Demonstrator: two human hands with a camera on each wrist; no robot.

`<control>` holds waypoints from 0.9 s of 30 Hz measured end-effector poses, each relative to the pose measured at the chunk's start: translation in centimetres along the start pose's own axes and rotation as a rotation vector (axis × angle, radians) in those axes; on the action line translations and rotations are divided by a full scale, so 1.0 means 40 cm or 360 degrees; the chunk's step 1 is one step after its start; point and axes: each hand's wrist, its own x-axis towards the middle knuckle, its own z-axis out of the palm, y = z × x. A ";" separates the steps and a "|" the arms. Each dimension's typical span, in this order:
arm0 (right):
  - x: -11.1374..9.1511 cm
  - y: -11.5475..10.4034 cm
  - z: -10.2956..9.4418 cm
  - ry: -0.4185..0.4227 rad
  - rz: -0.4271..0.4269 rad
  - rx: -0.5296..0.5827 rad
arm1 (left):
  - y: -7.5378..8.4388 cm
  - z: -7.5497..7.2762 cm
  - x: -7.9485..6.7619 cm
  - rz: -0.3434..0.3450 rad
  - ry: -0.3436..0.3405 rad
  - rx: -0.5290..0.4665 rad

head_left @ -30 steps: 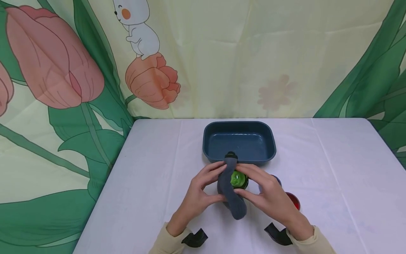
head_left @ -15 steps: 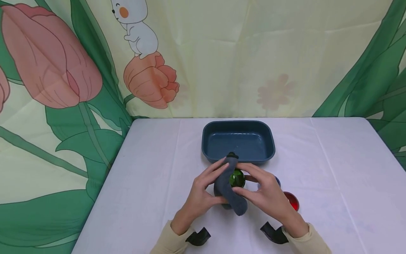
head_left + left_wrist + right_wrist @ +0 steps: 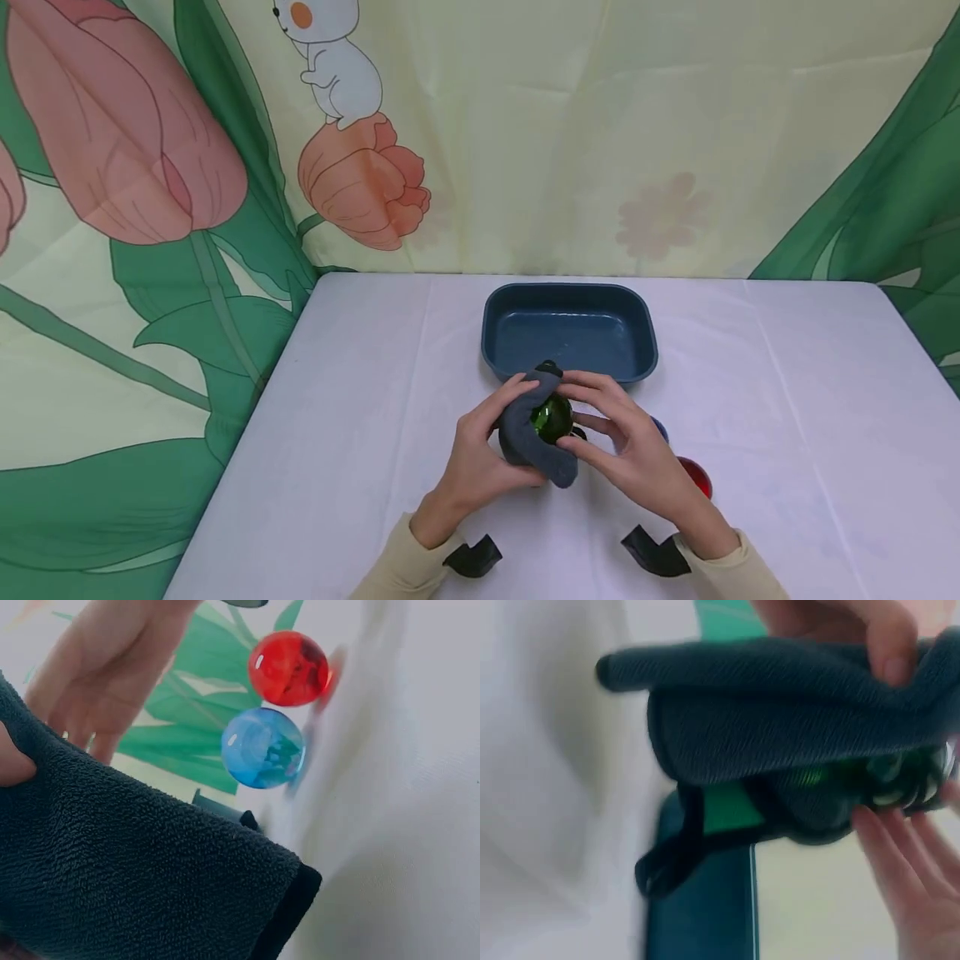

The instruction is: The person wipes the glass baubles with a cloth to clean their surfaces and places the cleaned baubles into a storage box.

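Observation:
A dark grey-blue cloth (image 3: 517,433) with black edging hangs folded around a clear green ball (image 3: 553,419) between the two hands. My left hand (image 3: 480,454) grips the cloth from the left, thumb low and fingers at its upper edge. On the other side my right hand (image 3: 626,433) holds the green ball, its fingertips at the ball and the cloth's edge. The right wrist view shows the folded towel-like cloth (image 3: 780,727) with the green ball (image 3: 900,776) partly covered in its fold.
A blue rectangular tray (image 3: 570,329) stands behind the hands. Near the right wrist lies a clear red ball (image 3: 696,477), with a clear blue ball (image 3: 262,748) beside it. A white cloth covers the table (image 3: 360,400), and a printed curtain (image 3: 525,167) hangs behind.
The green ball has turned and shifted slightly left within the cloth. The cloth's lower end has risen and folded closer round the ball, and my left hand has closed further around it.

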 end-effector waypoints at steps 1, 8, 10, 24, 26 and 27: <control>-0.002 0.002 -0.003 0.0009 -0.0040 -0.0036 | -0.001 0.000 0.001 -0.0011 0.0001 -0.0013; -0.005 0.019 -0.021 0.0009 -0.0649 -0.0482 | 0.004 0.001 0.010 -0.0091 0.0014 -0.0145; 0.001 0.023 -0.019 0.0002 -0.0780 -0.0530 | 0.008 0.000 0.011 -0.0126 0.0022 -0.0194; -0.003 0.021 -0.014 0.0038 -0.0579 -0.0418 | 0.018 -0.004 0.014 -0.0099 -0.0038 -0.0256; -0.006 0.018 -0.016 0.0014 -0.0387 -0.0266 | 0.016 -0.005 0.012 -0.0065 -0.0063 -0.0235; -0.008 0.017 -0.017 0.0004 -0.0296 -0.0191 | 0.014 -0.005 0.010 -0.0048 -0.0073 -0.0225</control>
